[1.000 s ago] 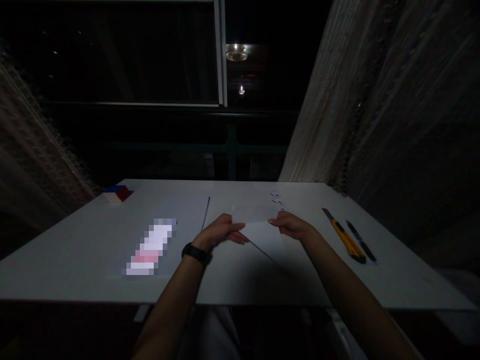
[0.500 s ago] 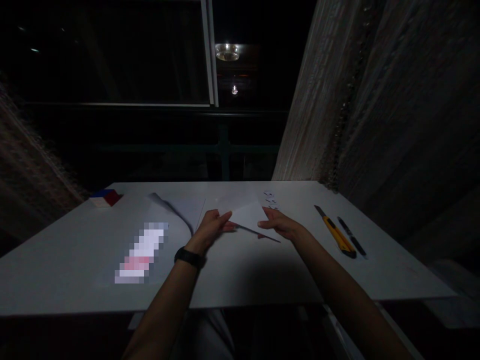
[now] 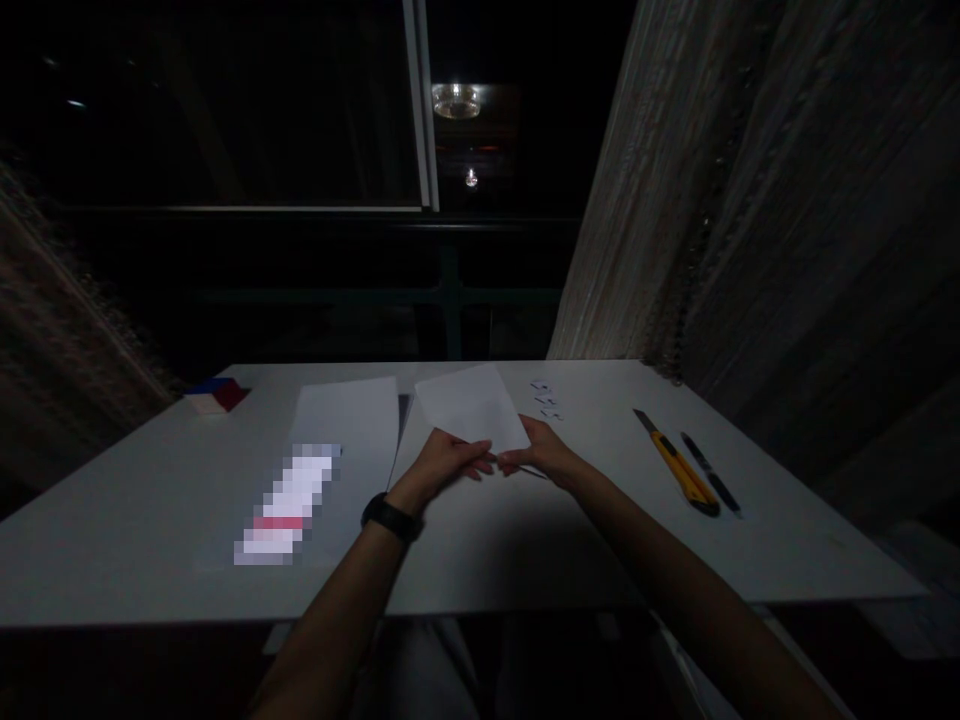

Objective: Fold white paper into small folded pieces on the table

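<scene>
A white sheet of paper (image 3: pixel 471 400) is held a little above the table, its near edge between my two hands. My left hand (image 3: pixel 456 455) is closed on the left part of that edge, thumb on top. Close beside it, my right hand (image 3: pixel 541 452) pinches the near right corner. The fingertips of both hands almost meet. Left of them lies more white paper (image 3: pixel 349 405), and a blurred-out bright rectangle (image 3: pixel 281 505) covers its lower left. Just beyond my right hand are small paper pieces (image 3: pixel 546 400) with dark marks.
On the right of the white table (image 3: pixel 600 560) lie a yellow box cutter (image 3: pixel 682 470), blade out, and a dark pen (image 3: pixel 711 475). A blue, red and pale cube (image 3: pixel 216 395) sits at the far left. Curtains (image 3: pixel 615 200) hang at the window behind.
My hands have come closer together along the paper's near edge, and the held sheet has turned flatter. The curled paper on the left has settled down flat.
</scene>
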The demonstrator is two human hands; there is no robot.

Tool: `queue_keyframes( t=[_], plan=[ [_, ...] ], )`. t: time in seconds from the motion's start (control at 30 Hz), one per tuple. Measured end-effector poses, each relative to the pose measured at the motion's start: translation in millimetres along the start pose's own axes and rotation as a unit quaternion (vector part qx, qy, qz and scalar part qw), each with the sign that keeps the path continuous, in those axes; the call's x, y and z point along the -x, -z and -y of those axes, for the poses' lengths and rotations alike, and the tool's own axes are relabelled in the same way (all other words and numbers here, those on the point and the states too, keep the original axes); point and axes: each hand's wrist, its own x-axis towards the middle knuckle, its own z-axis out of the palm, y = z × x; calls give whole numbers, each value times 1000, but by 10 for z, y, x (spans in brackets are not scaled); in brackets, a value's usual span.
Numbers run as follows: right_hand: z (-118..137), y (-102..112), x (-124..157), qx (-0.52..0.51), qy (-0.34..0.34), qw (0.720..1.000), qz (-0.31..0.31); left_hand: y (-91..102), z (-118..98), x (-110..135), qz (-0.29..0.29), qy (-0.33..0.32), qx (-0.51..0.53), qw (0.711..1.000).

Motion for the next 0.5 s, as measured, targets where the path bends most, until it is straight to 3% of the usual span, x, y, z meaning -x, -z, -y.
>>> queue_keyframes(
  t=[0.27, 0.5],
  plan=[
    [-41, 5, -19, 24, 9, 999, -19, 51, 0, -9, -40, 7, 8, 999],
    [-13, 163, -35, 33, 4, 999, 34, 141, -37, 12, -70, -2, 50, 996]
  ],
)
